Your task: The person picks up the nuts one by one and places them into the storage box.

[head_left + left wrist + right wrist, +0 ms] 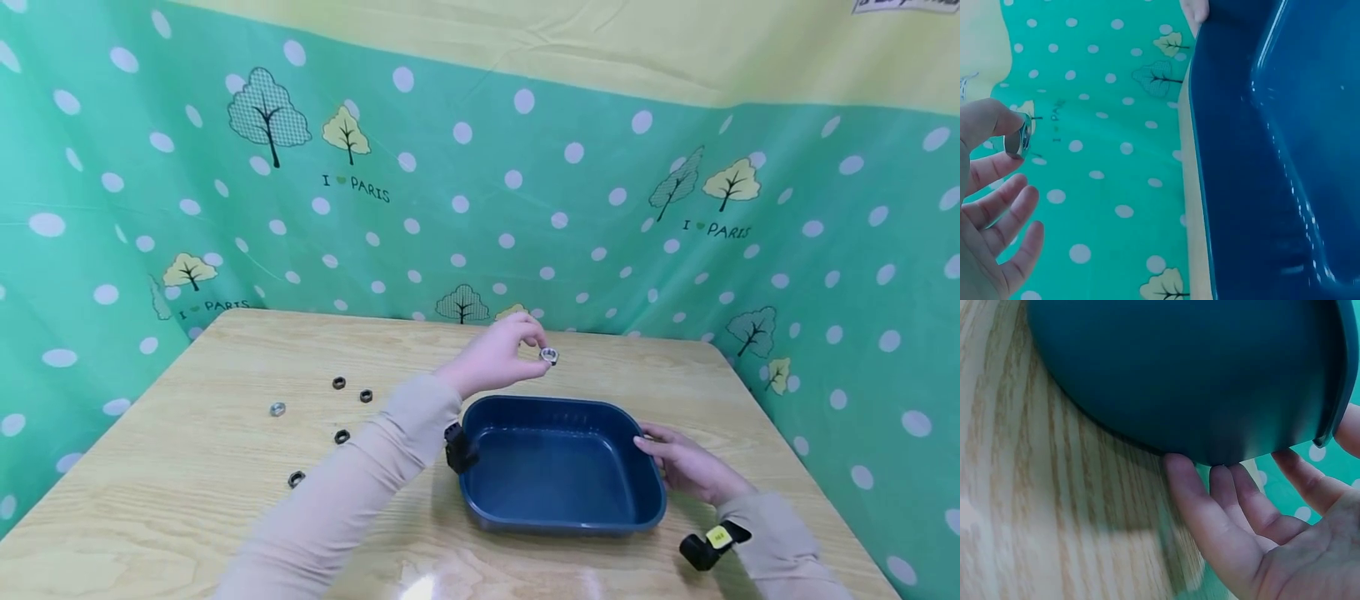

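Between thumb and forefinger my left hand [504, 354] pinches a silver hex nut [549, 356], held up past the far rim of a dark blue rectangular basin [562, 475]. In the left wrist view the nut [1017, 137] shows its threaded hole side-on, and the other fingers are spread. My right hand [690, 462] grips the basin's right end, thumb at the rim. The right wrist view shows its fingertips against the basin's outer wall [1179, 375]. No nut is visible inside the basin.
Left of the basin, several dark nuts [342, 437] and one silver nut [277, 409] lie scattered on the wooden table [187, 467]. A green dotted curtain [420, 208] hangs behind and at both sides. Black wrist cameras [459, 448] are strapped to both sleeves.
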A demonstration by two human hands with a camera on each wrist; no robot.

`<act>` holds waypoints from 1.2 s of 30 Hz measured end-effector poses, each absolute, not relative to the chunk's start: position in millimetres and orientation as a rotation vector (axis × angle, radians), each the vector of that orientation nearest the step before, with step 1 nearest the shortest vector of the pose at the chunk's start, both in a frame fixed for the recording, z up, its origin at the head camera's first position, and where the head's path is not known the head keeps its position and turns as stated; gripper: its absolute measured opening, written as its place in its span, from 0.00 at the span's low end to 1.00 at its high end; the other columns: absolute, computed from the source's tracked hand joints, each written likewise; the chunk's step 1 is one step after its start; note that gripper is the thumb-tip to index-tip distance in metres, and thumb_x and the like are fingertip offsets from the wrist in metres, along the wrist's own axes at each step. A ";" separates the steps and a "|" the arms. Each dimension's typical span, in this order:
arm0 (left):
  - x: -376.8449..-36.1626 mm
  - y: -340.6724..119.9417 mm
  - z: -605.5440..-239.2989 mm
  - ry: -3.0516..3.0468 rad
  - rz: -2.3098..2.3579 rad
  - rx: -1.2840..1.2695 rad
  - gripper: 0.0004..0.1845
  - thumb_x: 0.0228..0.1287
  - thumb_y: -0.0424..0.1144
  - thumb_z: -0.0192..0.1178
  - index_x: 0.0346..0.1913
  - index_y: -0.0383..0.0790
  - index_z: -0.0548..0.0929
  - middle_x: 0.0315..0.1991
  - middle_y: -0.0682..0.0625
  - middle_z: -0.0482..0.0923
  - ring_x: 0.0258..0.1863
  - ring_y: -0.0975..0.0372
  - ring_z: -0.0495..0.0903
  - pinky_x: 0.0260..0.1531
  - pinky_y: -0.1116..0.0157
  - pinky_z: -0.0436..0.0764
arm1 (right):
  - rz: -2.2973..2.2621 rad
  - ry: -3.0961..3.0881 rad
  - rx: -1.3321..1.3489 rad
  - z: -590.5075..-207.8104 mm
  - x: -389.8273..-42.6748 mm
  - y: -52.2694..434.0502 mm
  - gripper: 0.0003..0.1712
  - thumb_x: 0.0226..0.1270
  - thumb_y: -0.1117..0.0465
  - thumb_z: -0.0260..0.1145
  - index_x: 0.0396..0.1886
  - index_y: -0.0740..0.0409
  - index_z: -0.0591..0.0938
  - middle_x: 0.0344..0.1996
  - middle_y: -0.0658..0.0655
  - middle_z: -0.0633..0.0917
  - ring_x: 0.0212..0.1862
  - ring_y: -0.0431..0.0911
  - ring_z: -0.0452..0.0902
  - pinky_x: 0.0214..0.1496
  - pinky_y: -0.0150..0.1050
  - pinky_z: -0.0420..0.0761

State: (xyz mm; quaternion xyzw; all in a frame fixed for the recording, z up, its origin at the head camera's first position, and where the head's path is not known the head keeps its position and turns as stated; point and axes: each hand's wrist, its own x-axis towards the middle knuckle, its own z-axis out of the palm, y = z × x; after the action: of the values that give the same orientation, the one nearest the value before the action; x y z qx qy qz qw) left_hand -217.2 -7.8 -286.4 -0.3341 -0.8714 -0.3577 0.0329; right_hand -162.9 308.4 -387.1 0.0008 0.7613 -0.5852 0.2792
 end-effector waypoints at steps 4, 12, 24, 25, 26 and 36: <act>-221.5 4.8 -292.0 -2.696 -1.136 -1.021 0.09 0.58 0.39 0.64 0.39 0.40 0.80 0.50 0.46 0.76 0.57 0.55 0.74 0.60 0.59 0.72 | -1.567 2.047 0.010 -389.1 -161.6 309.0 0.45 0.74 0.49 0.50 0.72 0.71 0.38 0.60 0.64 0.73 0.51 0.43 0.76 0.49 0.45 0.77; -228.4 31.4 -311.0 -2.663 -1.201 -1.063 0.08 0.58 0.39 0.64 0.38 0.41 0.81 0.46 0.49 0.76 0.48 0.59 0.77 0.46 0.68 0.76 | -1.585 2.044 0.011 -387.7 -160.8 313.2 0.44 0.74 0.50 0.50 0.72 0.71 0.38 0.50 0.52 0.79 0.48 0.40 0.75 0.48 0.43 0.76; -231.5 55.4 -341.6 -2.634 -1.251 -1.064 0.06 0.57 0.41 0.65 0.35 0.44 0.82 0.45 0.52 0.76 0.44 0.61 0.78 0.43 0.70 0.76 | -1.575 2.076 0.062 -386.9 -159.9 309.0 0.42 0.73 0.51 0.51 0.72 0.71 0.42 0.62 0.67 0.71 0.53 0.45 0.74 0.52 0.46 0.76; -231.8 55.8 -344.4 -2.634 -1.267 -1.062 0.06 0.58 0.41 0.65 0.36 0.44 0.82 0.45 0.52 0.76 0.45 0.61 0.78 0.43 0.71 0.75 | -1.572 2.081 0.061 -387.4 -160.5 308.7 0.42 0.73 0.51 0.51 0.72 0.71 0.42 0.63 0.68 0.69 0.55 0.47 0.73 0.52 0.47 0.76; -232.1 55.9 -347.2 -2.631 -1.281 -1.063 0.06 0.58 0.41 0.65 0.36 0.44 0.82 0.45 0.52 0.76 0.45 0.61 0.78 0.43 0.71 0.75 | -1.569 2.083 0.059 -387.7 -161.3 308.1 0.42 0.73 0.51 0.51 0.72 0.71 0.43 0.64 0.69 0.68 0.57 0.48 0.72 0.53 0.48 0.75; -233.1 61.1 -365.5 -2.623 -1.269 -1.156 0.08 0.60 0.43 0.64 0.40 0.46 0.82 0.42 0.55 0.76 0.43 0.65 0.77 0.44 0.74 0.75 | -1.584 2.046 -0.023 -386.8 -167.0 307.1 0.42 0.73 0.51 0.52 0.71 0.71 0.44 0.60 0.59 0.74 0.54 0.42 0.73 0.53 0.47 0.75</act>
State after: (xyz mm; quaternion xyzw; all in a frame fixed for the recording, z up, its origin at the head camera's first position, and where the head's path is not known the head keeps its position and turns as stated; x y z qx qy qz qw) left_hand -233.1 61.1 -365.5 -0.3687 -0.8367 -0.4049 0.0036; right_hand -167.0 307.1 -386.8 -0.0085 0.7607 -0.5886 0.2734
